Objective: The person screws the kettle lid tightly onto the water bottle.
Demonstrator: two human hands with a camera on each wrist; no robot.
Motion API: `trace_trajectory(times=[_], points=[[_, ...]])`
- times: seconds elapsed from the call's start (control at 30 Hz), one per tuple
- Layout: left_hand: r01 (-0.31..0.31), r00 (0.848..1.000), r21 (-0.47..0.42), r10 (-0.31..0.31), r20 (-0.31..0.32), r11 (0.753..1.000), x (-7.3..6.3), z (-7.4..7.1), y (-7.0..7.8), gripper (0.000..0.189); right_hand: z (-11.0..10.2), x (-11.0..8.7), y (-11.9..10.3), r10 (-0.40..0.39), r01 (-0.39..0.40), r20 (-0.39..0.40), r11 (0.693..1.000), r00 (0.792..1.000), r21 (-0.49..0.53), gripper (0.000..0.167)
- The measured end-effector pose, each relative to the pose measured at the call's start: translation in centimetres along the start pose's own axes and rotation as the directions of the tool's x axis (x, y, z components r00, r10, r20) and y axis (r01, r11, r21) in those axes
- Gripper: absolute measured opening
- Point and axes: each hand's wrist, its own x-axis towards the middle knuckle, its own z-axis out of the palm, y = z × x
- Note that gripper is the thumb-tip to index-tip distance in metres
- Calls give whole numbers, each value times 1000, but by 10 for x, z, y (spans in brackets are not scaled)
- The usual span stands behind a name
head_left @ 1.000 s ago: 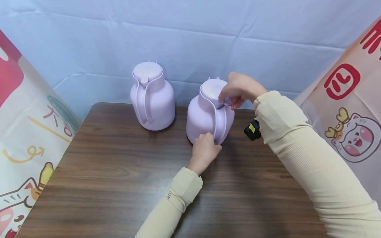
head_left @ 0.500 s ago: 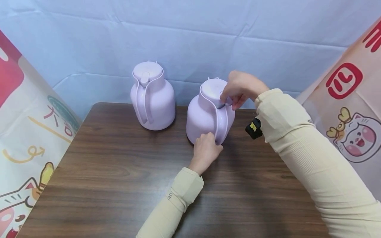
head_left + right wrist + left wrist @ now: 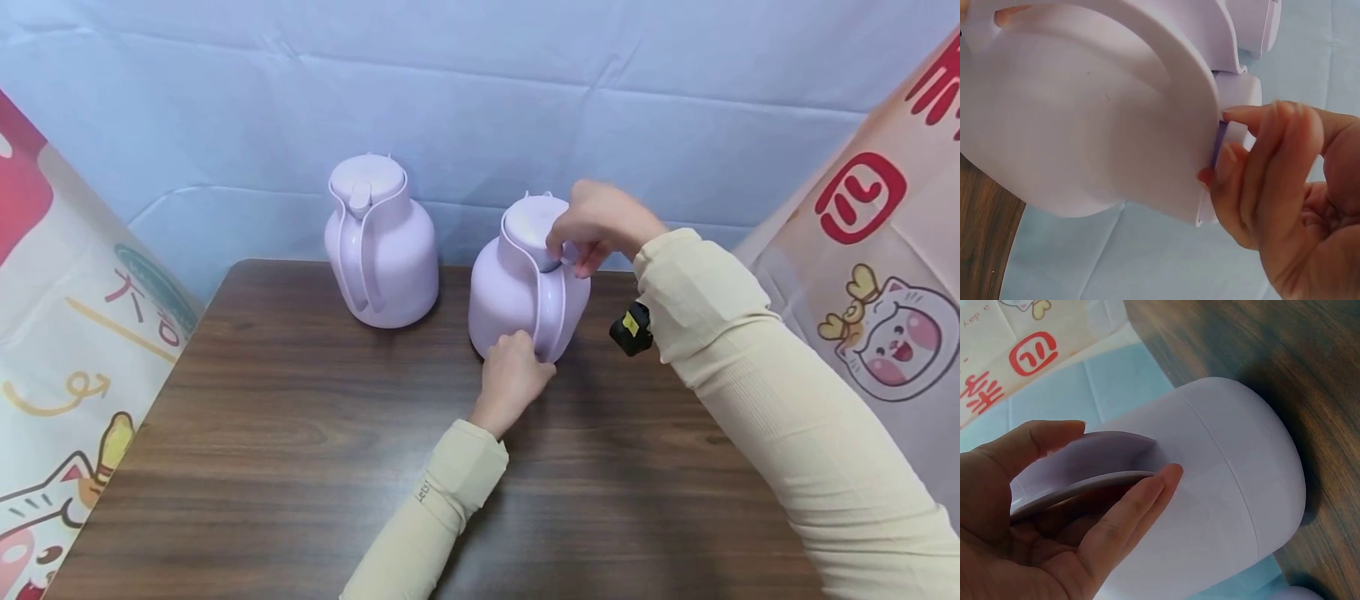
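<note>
A lavender thermos jug stands upright near the table's back edge, its handle facing me. My left hand grips the lower part of that handle. In the left wrist view the thumb lies along one side of the handle and the fingers lie on the other. Up top, my right hand pinches the small lever at the edge of the jug's round lid. The lid sits in the neck. A matching second jug stands to the left, its lid and lever in plain sight.
The brown wood-grain table ends just behind the jugs at a pale blue cloth backdrop. Printed cartoon sheets hang at the left and right. A black wrist camera sticks out under the right cuff.
</note>
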Motion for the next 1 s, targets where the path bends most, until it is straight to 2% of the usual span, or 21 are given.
trace_trajectory(times=[0.4, 1.0], points=[[22, 1000, -15, -22, 0, 1000, 1, 0, -1, 22, 4, 0, 2, 5, -4, -43, 1000, 999, 19, 20], [23, 1000, -43, -23, 8, 999, 1, -2, 0, 22, 10, -2, -1, 14, -8, -73, 996, 997, 90, 19]])
